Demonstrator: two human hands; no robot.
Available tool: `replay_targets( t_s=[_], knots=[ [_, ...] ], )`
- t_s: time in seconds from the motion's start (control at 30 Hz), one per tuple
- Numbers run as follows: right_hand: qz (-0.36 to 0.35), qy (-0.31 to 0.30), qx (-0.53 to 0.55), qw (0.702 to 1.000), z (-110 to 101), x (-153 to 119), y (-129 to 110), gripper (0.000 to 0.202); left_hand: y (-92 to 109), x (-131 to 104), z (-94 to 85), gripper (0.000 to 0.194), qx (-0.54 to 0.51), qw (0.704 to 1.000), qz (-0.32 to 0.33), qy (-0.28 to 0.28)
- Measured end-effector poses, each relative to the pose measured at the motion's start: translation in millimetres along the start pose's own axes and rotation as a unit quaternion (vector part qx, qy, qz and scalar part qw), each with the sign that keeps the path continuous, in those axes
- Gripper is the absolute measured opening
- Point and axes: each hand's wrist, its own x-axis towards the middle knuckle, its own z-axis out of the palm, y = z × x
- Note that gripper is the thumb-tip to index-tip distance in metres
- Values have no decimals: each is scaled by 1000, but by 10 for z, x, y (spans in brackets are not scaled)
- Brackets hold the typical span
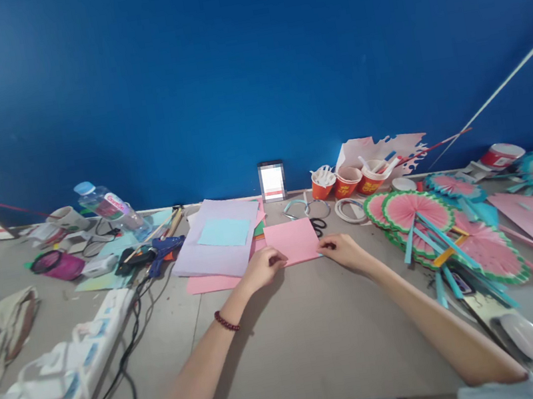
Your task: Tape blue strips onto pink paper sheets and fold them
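Note:
A pink square of paper (292, 239) lies on the table in front of me, its near edge towards me. My left hand (264, 267) pinches its near left corner, fingers closed. At the near right corner, the curled fingers of my right hand (344, 251) grip the edge. Just left of the square is a stack of sheets, with a light blue piece (224, 232) on top of a lilac sheet (194, 255). Black scissor handles (320, 225) show behind the square, and the rest of the scissors is hidden.
Right of my hands lie several watermelon-coloured paper fans (417, 210) and a white mouse (528, 337). Paper cups (347, 181) and a phone-like screen (272, 181) stand by the blue wall. Leftward are a glue gun (164, 253), a bottle (113, 207) and a power strip (92, 348) with cables.

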Motion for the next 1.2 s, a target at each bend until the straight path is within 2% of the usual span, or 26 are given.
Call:
replay_targets(
  t_s=[0.27, 0.5, 0.77, 1.2],
  knots=[
    [-20, 14, 21, 999, 0, -40, -30, 17, 35, -3, -5, 8, -13, 1000, -11, 5],
    [-15, 9, 13, 1000, 5, -33, -7, 16, 159, -48, -107, 11, -55, 998, -37, -9],
    [-15, 5, 13, 1000, 14, -25, 17, 16, 110, -94, -131, 11, -33, 998, -57, -7],
    [-20, 10, 13, 1000, 21, -37, -8, 17, 68, -78, -114, 12, -16, 999, -43, -13]
  ],
)
